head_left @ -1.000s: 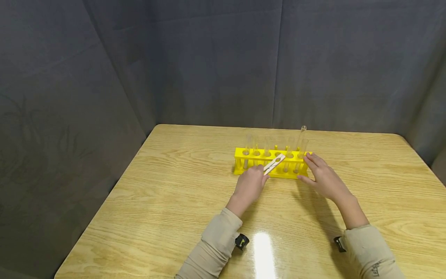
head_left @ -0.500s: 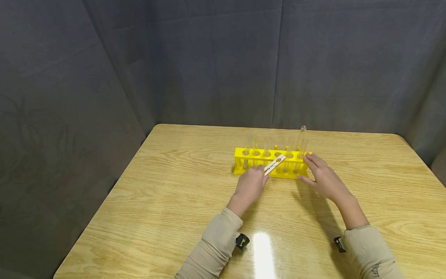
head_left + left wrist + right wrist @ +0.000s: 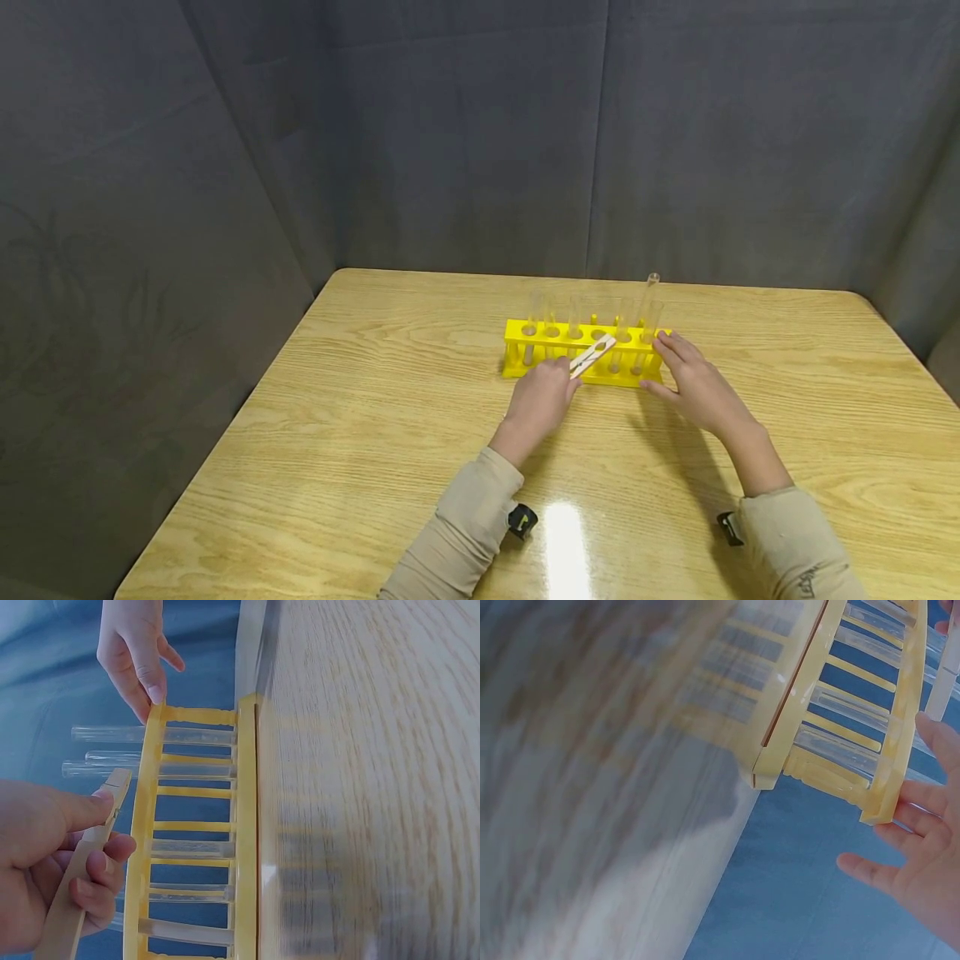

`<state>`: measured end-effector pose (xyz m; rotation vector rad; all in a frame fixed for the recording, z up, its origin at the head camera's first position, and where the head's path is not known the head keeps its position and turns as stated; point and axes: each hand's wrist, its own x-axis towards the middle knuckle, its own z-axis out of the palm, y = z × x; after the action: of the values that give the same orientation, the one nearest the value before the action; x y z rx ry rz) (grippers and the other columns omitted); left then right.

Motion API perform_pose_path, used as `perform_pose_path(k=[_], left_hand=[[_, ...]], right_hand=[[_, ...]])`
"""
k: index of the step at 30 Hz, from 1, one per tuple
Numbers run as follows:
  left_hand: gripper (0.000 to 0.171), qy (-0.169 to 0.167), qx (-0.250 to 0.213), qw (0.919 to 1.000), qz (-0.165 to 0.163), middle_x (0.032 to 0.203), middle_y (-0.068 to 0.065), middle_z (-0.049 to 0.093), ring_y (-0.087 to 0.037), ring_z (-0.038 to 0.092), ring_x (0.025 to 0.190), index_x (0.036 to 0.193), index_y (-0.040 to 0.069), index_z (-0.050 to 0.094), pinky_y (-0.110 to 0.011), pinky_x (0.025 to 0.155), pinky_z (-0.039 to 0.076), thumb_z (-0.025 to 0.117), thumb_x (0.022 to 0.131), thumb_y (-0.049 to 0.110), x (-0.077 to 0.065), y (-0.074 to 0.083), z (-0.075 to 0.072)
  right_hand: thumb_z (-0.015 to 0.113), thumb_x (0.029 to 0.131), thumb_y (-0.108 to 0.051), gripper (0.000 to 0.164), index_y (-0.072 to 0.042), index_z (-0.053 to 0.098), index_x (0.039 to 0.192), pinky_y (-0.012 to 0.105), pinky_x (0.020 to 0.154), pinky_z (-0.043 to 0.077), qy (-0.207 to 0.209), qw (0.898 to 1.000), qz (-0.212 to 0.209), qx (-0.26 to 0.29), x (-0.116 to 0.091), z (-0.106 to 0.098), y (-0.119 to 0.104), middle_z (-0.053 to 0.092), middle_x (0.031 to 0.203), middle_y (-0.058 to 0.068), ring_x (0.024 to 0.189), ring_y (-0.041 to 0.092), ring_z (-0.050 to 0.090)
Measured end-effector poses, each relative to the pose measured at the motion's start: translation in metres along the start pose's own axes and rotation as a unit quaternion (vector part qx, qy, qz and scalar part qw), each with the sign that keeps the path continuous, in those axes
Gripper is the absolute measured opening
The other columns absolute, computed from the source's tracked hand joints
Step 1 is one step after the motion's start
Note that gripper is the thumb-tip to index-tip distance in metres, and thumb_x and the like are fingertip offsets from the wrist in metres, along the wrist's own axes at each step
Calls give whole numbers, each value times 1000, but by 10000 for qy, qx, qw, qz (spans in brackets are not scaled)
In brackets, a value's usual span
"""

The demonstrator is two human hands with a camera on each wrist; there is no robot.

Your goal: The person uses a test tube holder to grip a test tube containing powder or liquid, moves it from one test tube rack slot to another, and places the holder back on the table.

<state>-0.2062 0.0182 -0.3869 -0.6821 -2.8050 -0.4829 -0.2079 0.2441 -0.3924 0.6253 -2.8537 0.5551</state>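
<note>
L hand [image 3: 540,397] curled rnd clamp [image 3: 78,865], R hand [image 3: 699,385] spread agst rack [image 3: 543,341].

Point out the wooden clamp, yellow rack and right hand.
Wooden clamp [image 3: 76,868], left wrist view, on its handle.
Yellow rack [image 3: 563,341], head view, front of top rail.
Right hand [image 3: 699,387], head view, back of hand.

clamp handle [image 3: 66,911] cropped, sleeve lettering [image 3: 807,582] illegible
</note>
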Motion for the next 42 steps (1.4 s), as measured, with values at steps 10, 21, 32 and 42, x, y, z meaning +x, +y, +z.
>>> perform_pose_path(k=[10, 21, 32, 42], left_hand=[[21, -3, 53, 10000, 17, 69, -2, 54, -8, 47, 53, 89, 3, 58, -18, 42, 37, 56, 89, 24, 0, 0, 1], [21, -39, 38, 10000, -19, 68, -1, 52, -8, 46, 52, 87, 3, 58, -18, 42, 35, 57, 88, 24, 1, 1, 2], [22, -37, 58, 10000, -55, 67, -2, 52, -8, 47, 52, 86, 3, 57, -18, 41, 36, 57, 88, 25, 2, 1, 3], [21, -21, 1, 10000, -15, 65, -1, 50, -8, 45, 51, 83, 4, 56, -19, 41, 35, 56, 89, 24, 3, 2, 3]], right_hand=[[64, 83, -22, 66, 14, 33, 129, 55, 94, 26, 7, 10000, 7, -2, 0, 0, 0, 27, 135, 30, 126, 42, 20], [64, 83, -21, 66, 14, 32, 130, 55, 94, 25, 6, 10000, 19, 48, -1, 1, 0, 26, 135, 30, 126, 42, 19], [64, 83, -20, 66, 14, 32, 130, 55, 93, 26, 54, 10000, -51, 29, 1, 1, 1, 27, 134, 31, 126, 42, 20], [64, 83, -21, 66, 14, 32, 130, 55, 94, 25, 13, 10000, -15, 54, 1, 1, 1, 26, 135, 30, 126, 42, 20]])
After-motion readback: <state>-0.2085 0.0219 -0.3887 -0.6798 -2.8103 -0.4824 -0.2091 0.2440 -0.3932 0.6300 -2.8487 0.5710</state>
